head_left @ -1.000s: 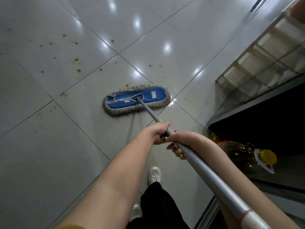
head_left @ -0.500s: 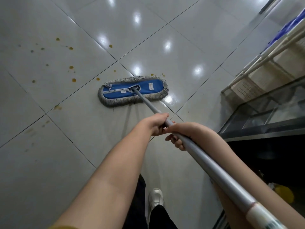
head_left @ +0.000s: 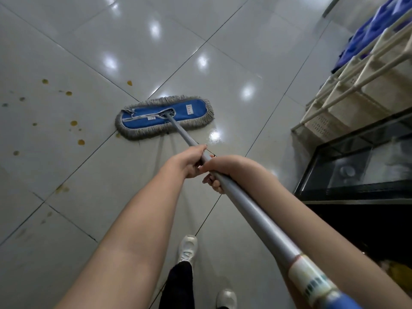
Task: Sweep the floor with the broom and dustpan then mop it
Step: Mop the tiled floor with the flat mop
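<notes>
While mop head (head_left: 189, 111) lies flat, left hand (head_left: 190, 162), right hand (head_left: 225, 169), each grip curled fully round the handle (head_left: 249, 209)

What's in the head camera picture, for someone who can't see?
The left hand and right hand grip a grey mop handle; the blue mop head lies flat on shiny floor tiles. Brown spots dot the tiles beside it.

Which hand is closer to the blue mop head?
Left. The left hand grips the handle nearer the blue mop head; the right hand grips just behind it, farther up the handle.
</notes>
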Demonstrator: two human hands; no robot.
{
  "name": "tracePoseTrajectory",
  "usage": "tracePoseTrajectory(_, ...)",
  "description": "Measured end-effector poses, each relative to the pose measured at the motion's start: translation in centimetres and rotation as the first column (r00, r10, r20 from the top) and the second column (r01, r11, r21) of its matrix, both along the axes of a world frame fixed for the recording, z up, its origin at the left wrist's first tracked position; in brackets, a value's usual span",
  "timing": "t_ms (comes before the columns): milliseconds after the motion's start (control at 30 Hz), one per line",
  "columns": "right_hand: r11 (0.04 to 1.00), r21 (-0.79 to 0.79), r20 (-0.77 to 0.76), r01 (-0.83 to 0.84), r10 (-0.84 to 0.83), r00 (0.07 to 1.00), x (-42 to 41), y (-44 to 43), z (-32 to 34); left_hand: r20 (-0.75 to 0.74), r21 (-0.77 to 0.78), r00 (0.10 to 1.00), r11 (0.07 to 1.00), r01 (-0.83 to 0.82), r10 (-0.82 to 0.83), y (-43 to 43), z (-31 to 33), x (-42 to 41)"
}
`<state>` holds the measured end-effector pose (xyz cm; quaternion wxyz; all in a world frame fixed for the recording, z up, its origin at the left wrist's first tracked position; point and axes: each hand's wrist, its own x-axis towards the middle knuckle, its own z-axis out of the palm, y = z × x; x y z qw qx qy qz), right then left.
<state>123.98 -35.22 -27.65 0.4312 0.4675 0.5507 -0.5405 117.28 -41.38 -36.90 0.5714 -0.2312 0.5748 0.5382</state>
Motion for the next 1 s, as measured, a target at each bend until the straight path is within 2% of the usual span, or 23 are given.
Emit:
tracePoseTrajectory(167,0.997,-0.053,-0.026,0.048,-0.049,0.998,0.4,0.1,0.3,0.013,-0.002,0.999,0.999,-0.032,0.032,0.1,0.3,0.0)
tracePoseTrajectory(300,0.987,-0.105,-0.046,0.124,-0.129,0.991,3.0,0.2,0.5,0.02,-0.038,0.999,0.999,0.035,-0.035,0.4,0.7,1.6)
tracePoseTrajectory(433,0.989,-0.086,-0.049,0.12,-0.124,0.991,6.0,1.1,1.1,0.031,-0.052,0.993,0.992,0.112,-0.111,1.1,1.6,4.2)
tracePoseTrajectory(800,0.99,-0.052,-0.034,0.129,-0.131,0.991,20.5,3.0,1.6,0.049,-0.072,0.982,0.98,0.185,-0.182,3.7,1.6,18.5)
tracePoseTrajectory(1000,0.989,-0.057,-0.006,0.134,-0.135,0.991,29.0,4.7,1.7,0.068,-0.045,0.985,0.985,0.165,-0.162,5.4,1.5,27.0)
